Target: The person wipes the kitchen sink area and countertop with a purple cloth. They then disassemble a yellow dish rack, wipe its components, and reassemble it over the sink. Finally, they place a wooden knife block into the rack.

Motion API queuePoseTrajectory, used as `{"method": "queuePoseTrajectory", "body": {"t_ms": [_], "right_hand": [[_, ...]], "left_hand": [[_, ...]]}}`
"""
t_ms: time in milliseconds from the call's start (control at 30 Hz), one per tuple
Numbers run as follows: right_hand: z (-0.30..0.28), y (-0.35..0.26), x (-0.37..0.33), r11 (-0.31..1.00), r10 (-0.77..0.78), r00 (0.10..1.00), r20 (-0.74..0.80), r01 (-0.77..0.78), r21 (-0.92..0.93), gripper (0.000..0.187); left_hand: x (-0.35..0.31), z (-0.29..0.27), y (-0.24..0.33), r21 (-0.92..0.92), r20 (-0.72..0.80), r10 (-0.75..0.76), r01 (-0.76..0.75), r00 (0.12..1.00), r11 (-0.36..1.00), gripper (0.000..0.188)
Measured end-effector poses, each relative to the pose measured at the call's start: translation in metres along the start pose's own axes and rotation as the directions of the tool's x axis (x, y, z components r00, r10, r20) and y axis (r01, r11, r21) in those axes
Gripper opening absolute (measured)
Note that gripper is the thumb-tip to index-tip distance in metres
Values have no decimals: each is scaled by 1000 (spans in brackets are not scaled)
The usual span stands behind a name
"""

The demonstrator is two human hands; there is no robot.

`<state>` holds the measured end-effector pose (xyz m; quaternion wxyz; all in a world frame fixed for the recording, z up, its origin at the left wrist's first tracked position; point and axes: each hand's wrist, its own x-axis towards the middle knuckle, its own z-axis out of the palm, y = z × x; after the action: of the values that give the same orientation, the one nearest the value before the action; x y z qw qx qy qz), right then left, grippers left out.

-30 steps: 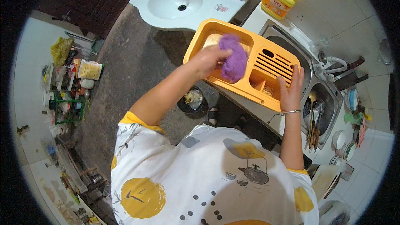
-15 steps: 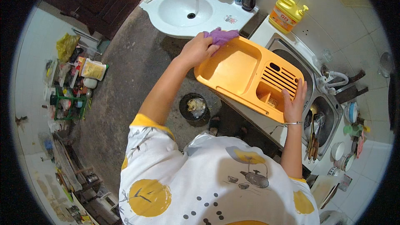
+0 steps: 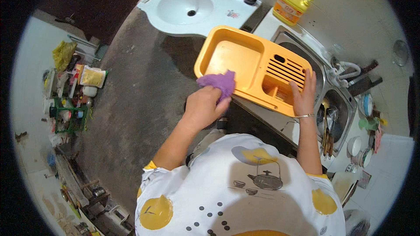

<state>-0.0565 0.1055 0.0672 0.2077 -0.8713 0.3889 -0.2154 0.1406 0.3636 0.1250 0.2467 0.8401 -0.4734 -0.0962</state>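
An orange plastic tray point(image 3: 238, 54) with a wide shallow basin, a slotted section and a small compartment is held up in front of me, over the counter edge. My left hand point(image 3: 202, 107) is closed round a purple cloth point(image 3: 221, 85), which presses on the tray's near left rim. At the tray's right end my right hand point(image 3: 305, 94) grips the edge, thumb on the near corner and fingers along the side. The fingers under the tray are hidden.
Beyond the tray is a white washbasin point(image 3: 168, 25) with bottles behind it. A yellow pump jug point(image 3: 292, 6) stands by the steel sink point(image 3: 345, 109), which holds utensils. Knives point(image 3: 365, 83) and bowls point(image 3: 355, 146) lie at the right. Clutter and a green crate point(image 3: 70, 116) line the left wall.
My left hand has brought the purple cloth from the tray's far left corner to its near left rim. My right hand keeps its grip, and the tray sits slightly farther left in view.
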Motion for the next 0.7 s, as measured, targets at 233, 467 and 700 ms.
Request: {"method": "queuePoseTrajectory", "body": {"t_ms": [233,467,700], "right_hand": [[2,3,0,997,-8,999,-32,10,75,72],[2,-2,-2,993,-7,999,-38,11,114,72],[1,-4,-2,985,9,998,-65,2,172,71]], "left_hand": [[72,-54,5,294,-379,317,-212,869,932,28],[110,-9,-24,216,240,147,-200,960,956,39],[123,38,-13,255,258,-91,23,962,967,45]]}}
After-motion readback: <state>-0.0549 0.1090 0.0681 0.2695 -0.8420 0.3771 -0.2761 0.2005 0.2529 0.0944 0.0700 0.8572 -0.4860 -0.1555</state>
